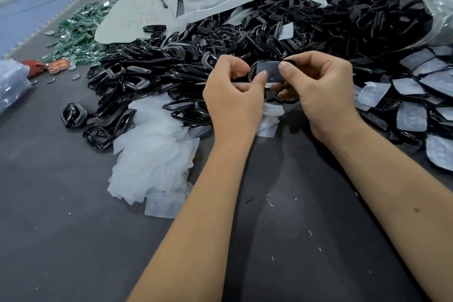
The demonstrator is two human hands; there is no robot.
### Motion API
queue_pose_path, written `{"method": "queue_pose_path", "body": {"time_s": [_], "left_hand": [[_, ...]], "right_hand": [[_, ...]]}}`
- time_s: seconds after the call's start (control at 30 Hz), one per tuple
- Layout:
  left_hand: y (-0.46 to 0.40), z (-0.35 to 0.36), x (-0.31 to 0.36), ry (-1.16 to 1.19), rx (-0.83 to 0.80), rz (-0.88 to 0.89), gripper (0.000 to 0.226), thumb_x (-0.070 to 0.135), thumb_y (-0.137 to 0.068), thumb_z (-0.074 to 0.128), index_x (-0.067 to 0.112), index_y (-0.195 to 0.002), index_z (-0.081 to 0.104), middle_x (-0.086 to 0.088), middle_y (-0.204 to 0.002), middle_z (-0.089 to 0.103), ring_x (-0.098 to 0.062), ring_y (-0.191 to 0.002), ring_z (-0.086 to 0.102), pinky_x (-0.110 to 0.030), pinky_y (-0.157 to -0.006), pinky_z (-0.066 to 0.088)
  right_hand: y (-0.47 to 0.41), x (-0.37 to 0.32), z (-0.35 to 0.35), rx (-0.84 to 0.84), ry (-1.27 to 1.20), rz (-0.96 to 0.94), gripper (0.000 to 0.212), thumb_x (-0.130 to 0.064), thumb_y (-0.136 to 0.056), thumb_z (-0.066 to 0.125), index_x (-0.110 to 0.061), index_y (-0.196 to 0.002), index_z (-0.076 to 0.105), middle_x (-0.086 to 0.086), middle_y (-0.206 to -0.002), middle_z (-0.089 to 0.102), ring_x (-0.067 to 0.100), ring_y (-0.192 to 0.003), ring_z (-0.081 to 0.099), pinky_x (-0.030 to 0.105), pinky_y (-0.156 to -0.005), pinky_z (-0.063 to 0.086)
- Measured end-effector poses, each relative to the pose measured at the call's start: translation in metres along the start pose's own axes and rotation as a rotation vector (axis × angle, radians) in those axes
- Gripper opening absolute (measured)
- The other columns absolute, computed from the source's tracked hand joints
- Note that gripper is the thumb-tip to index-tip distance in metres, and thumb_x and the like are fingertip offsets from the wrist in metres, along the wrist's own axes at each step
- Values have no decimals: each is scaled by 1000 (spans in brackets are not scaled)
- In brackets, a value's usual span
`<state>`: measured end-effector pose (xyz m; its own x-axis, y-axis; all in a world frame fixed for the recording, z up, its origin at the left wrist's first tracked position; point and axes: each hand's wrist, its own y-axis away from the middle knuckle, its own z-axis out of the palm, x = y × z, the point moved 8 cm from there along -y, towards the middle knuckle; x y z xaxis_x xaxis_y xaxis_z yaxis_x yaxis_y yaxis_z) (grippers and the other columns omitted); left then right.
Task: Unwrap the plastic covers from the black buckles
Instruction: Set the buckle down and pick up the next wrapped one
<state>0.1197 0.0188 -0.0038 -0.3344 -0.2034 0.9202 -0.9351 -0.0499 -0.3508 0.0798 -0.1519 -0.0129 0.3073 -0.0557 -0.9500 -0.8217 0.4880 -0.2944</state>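
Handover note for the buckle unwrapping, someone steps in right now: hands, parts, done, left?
Left hand: pinches the left edge of the wrapped buckle.
Right hand: pinches its right edge; buckle held above the table, plastic cover on it.
Done: pile of bare black buckles centre-left; heap of removed plastic covers in front of it on the grey table.
Left: finish the one in hand, then the wrapped buckles spread at right. The open white bag behind holds more buckles; whether those are wrapped cannot be told.
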Motion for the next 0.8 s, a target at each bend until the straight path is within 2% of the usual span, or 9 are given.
{"method": "queue_pose_path", "body": {"time_s": [0.07, 0.1, 0.23, 0.33, 0.43, 0.53, 0.6, 0.7, 0.8], "left_hand": [[1, -2, 4, -40, 49, 29, 23, 15, -84, 83, 10, -92, 61, -5, -97, 66, -4, -57, 61, -16, -66, 50], [2, -3, 6, -53, 73, 45, 23, 13, -84, 83, 9, -92, 61, -7, -98, 65, -5, -59, 61, -12, -64, 46], [7, -3, 12, -120, 107, 88, 18, 13, -86, 82, 13, -90, 64, -4, -101, 61, -3, -63, 60, -8, -66, 43], [7, -2, 9, -165, 107, 54, 13, 20, -89, 79, 16, -94, 68, 0, -105, 61, -4, -61, 60, -15, -73, 48], [8, -2, 6, -149, 121, 2, 14, 25, -90, 78, 16, -97, 70, 1, -108, 62, -3, -63, 60, -26, -80, 52], [8, -2, 1, -94, 137, -73, 16, 26, -89, 80, 17, -95, 69, 1, -107, 67, -5, -65, 62, -30, -82, 54], [7, -2, -4, -35, 130, -128, 15, 24, -87, 82, 17, -92, 69, -3, -100, 70, -7, -66, 64, -37, -83, 56], [5, -5, -7, 23, 136, -161, 14, 22, -85, 83, 16, -84, 70, -9, -83, 71, -21, -76, 68, -47, -85, 56], [2, -6, -8, 50, 139, -156, 14, 20, -85, 83, 14, -79, 71, -2, -73, 70, -16, -72, 67, -42, -81, 58]], "right_hand": [[1, -1, 0, 9, 4, -9, 7, -7, -95, 73, 0, -95, 72, 5, -72, 74, 22, -65, 76, 25, -58, 57], [1, -1, 0, 15, 4, -11, 8, -6, -95, 73, 1, -96, 71, 5, -72, 74, 23, -65, 76, 25, -58, 58], [3, -3, 1, 30, 10, -34, 9, -5, -95, 73, 3, -96, 71, 11, -76, 76, 25, -67, 77, 27, -59, 59], [5, -5, 3, 27, 28, -56, 9, -5, -94, 74, 3, -96, 71, 13, -78, 76, 26, -68, 77, 30, -60, 61], [7, -7, 7, 11, 74, -86, 9, -5, -93, 75, 2, -97, 71, 17, -84, 76, 26, -71, 78, 36, -63, 63], [7, -8, 8, 4, 90, -97, 9, -6, -93, 76, 1, -97, 71, 18, -87, 76, 27, -72, 78, 39, -65, 64], [7, -7, 8, 2, 83, -94, 8, -6, -93, 76, -1, -96, 71, 16, -85, 76, 27, -71, 78, 39, -64, 64], [7, -7, 8, -4, 84, -90, 6, -7, -92, 76, -4, -95, 72, 15, -84, 76, 27, -71, 78, 37, -62, 63], [7, -7, 9, -14, 64, -80, 4, -6, -92, 76, -6, -94, 72, 12, -82, 76, 25, -71, 78, 34, -61, 63]]}}
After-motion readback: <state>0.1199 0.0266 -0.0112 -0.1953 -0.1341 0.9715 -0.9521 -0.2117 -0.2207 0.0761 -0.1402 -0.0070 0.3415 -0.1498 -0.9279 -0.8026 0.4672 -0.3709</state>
